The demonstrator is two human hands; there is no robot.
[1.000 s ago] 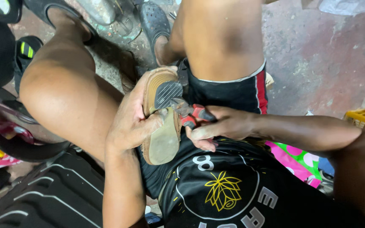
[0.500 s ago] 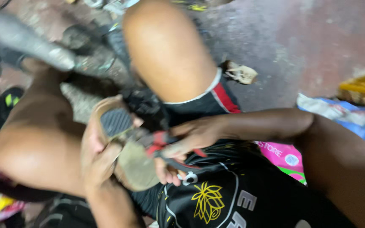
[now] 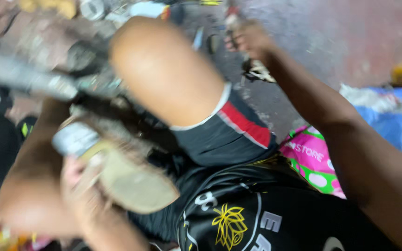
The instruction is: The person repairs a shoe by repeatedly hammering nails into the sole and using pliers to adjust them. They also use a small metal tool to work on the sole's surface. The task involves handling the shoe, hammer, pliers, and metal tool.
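The view is motion-blurred. My left hand [image 3: 82,193] grips a worn tan shoe [image 3: 131,179], sole up, low at the left beside my left knee. My right arm stretches out over my right thigh to the concrete floor [image 3: 331,42]. My right hand [image 3: 250,42] is far from the shoe, just above a small pale object [image 3: 259,72] lying on the floor. Blur hides whether the fingers hold anything.
My bent right knee [image 3: 164,69] fills the centre. A pink and green bag [image 3: 315,160] lies under my right arm, with blue cloth [image 3: 396,125] beyond it. A grey bar [image 3: 19,76] crosses the left. Blurred clutter lines the top edge.
My right hand has left the shoe, where it held a red-handled tool, and reached forward to the floor. The camera swung right. My left hand keeps the shoe.
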